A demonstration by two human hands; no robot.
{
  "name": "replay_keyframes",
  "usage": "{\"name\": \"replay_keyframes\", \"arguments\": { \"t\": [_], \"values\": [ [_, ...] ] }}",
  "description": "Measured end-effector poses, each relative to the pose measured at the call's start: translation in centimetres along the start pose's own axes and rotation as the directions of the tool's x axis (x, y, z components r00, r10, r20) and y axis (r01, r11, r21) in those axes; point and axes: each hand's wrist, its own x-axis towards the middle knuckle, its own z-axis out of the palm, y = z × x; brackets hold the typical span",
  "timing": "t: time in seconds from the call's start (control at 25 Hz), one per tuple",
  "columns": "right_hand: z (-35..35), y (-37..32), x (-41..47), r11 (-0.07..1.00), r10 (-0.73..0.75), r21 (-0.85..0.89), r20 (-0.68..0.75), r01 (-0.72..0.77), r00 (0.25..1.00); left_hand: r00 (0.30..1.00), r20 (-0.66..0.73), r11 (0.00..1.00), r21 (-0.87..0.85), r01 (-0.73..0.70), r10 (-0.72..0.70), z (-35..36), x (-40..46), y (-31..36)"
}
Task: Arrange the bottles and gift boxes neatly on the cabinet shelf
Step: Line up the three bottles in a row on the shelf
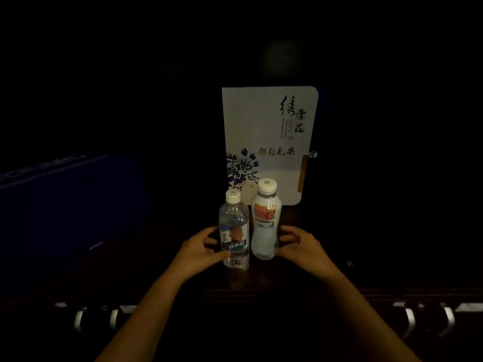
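Nearest the camera, two bare forearms reach forward over the dark cabinet shelf [261, 288]. The left hand [198, 249] curls around the lower part of the clear water bottle [234, 231], thumb and fingertips touching its label. The right hand [300, 246] cups the white milky bottle [266, 220], fingers bent and slightly spread at its side; whether they press firmly is hard to tell in the dim light. Both bottles stand upright, just beside each other, white caps on. Behind them a white gift box [266, 131] with blue flowers and calligraphy stands upright. Far left lies a dark blue box [60, 199].
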Motion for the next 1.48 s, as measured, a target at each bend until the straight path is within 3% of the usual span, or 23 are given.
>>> {"name": "replay_keyframes", "arguments": {
  "t": [0.2, 0.36, 0.56, 0.76, 0.92, 1.2, 1.48],
  "values": [
    [0.7, 1.2, 2.8, 0.992, -0.029, 0.126, -0.014, 0.03, 0.999, 0.998, -0.032, 0.991, -0.119, -0.057, 0.054, 1.5, 2.4, -0.9],
    [1.0, 0.8, 3.8, 0.984, -0.122, 0.128, -0.034, 0.126, 0.992, 0.997, -0.033, 0.974, -0.212, -0.077, 0.071, 2.2, 3.3, -1.1],
    [1.3, 0.8, 4.6, 0.976, -0.122, 0.178, -0.029, 0.126, 0.992, 0.996, -0.06, 0.963, -0.259, -0.072, 0.058, 2.6, 3.1, -1.5],
    [1.5, 0.8, 4.6, 0.961, -0.135, 0.242, -0.026, 0.137, 0.991, 0.985, -0.167, 0.951, -0.294, -0.094, 0.045, 3.6, 2.5, -1.1],
    [1.5, 0.7, 3.9, 0.958, -0.134, 0.238, -0.108, 0.157, 0.985, 0.961, -0.278, 0.939, -0.325, -0.112, 0.019, 4.7, 1.8, 0.0],
    [-1.8, -0.1, -2.3, 0.946, -0.106, 0.263, -0.297, 0.188, 0.949, 0.951, -0.309, 0.932, -0.341, -0.125, 0.014, 5.3, -2.7, 1.8],
    [-6.2, 0.3, -15.5, 0.949, -0.04, 0.274, -0.387, 0.156, 0.921, 0.978, -0.203, 0.916, -0.379, -0.128, 0.053, 9.5, -11.0, 4.5]
  ]
}}
